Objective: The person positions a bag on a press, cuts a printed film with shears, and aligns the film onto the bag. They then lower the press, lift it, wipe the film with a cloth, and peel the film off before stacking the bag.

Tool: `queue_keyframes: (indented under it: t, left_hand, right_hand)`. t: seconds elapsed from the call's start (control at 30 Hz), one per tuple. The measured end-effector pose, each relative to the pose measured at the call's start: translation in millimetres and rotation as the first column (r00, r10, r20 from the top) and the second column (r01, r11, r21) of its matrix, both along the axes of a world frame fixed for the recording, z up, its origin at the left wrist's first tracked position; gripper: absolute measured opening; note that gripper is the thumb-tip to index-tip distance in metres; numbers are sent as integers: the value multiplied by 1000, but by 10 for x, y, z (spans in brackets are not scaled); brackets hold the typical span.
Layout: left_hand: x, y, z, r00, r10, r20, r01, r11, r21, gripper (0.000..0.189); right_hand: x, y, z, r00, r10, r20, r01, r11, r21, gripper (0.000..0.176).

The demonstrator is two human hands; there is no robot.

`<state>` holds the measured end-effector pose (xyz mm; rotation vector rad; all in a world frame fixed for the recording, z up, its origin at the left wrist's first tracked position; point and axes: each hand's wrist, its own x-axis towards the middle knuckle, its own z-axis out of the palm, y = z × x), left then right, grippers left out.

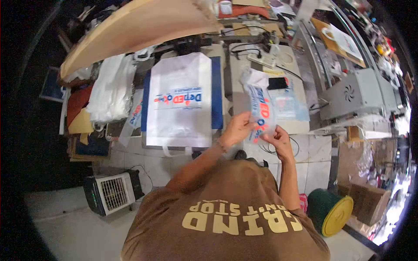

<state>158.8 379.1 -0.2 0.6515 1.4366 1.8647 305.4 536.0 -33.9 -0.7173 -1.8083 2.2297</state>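
Note:
Between both hands is a translucent film strip (262, 108) printed with red and blue lettering. My left hand (240, 128) grips its left edge, fingers closed. My right hand (280, 142) pinches the near right end of the same strip. The strip's far end lies by a white roll-like bundle (254, 77) on a pale board (237, 93). A black phone-like rectangle (278, 83) and more printed film (289, 106) lie to the right. Left of my hands, a white bag (178, 119) with matching print lies flat on a blue board (217, 93), its handle hanging toward me.
A stack of white bags (112, 89) lies at the left, under a large tan panel (139, 28). A power strip (262, 59) with cables sits at the back. On the right stands a grey machine with a fan (352, 93). A green bin (324, 209) and an air cooler (113, 192) stand on the floor.

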Motion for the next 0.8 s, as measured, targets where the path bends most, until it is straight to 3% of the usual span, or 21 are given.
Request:
queue_keyframes:
  t: [0.03,0.07,0.1,0.13,0.2,0.27,0.33,0.4,0.43,0.5,0.53,0.6,0.67,0.77,0.8]
  left_hand:
    - [-40,-47,4,996,-63,-69,64,998,6,16]
    - [-111,-119,9,996,-46,-76,46,999,0,16]
    - [-184,-212,95,939,-219,-265,151,955,-254,16]
    - [-233,-313,176,824,-419,-382,192,840,-507,17]
    - [-294,-523,269,808,-389,-442,102,832,-545,16]
    - [-388,-758,266,916,-201,-348,30,898,-439,17]
    - [-522,-1052,140,916,-153,-371,21,942,-336,19]
    - [-600,-1360,162,997,-35,-71,19,977,-211,18]
    - [-671,-1507,161,998,-36,-60,24,979,-202,18]
    - [-835,-1782,148,976,205,-72,-217,889,-403,18]
    - [-893,-1908,157,977,204,-63,-212,892,-399,18]
    - [-1012,-2130,205,933,353,-71,-353,859,-370,19]
    - [-1121,-2308,205,917,396,-44,-381,840,-387,19]
    - [-1306,-2586,135,868,423,-261,-497,728,-472,18]
    - [-1364,-2683,57,871,421,-254,-492,732,-472,18]
  right_hand:
    - [-32,-25,62,990,36,-135,-57,986,-154,34]
    - [-94,-26,127,988,52,-143,-75,984,-159,34]
    - [-152,-39,188,990,-43,-134,2,955,-297,38]
    - [-207,-64,213,985,-136,-105,79,900,-428,41]
    - [-407,-117,265,982,-112,-155,40,913,-407,39]
    - [-597,-230,416,970,-172,-173,104,934,-343,35]
    - [-820,-430,458,959,-226,-169,146,909,-390,33]
    - [-1002,-622,543,947,-242,-211,117,872,-475,29]
    - [-1087,-694,430,949,-216,-230,85,878,-472,26]
    - [-1231,-870,308,968,-217,-123,140,882,-450,26]
    - [-1295,-978,296,970,-218,-109,147,880,-452,27]
    - [-1417,-1198,308,968,-228,-107,156,876,-456,27]
    - [-1494,-1344,302,967,-235,-100,164,872,-461,27]
    - [-1545,-1500,263,967,-250,-48,215,904,-368,31]
    - [-1540,-1544,248,969,-246,-21,233,940,-251,34]
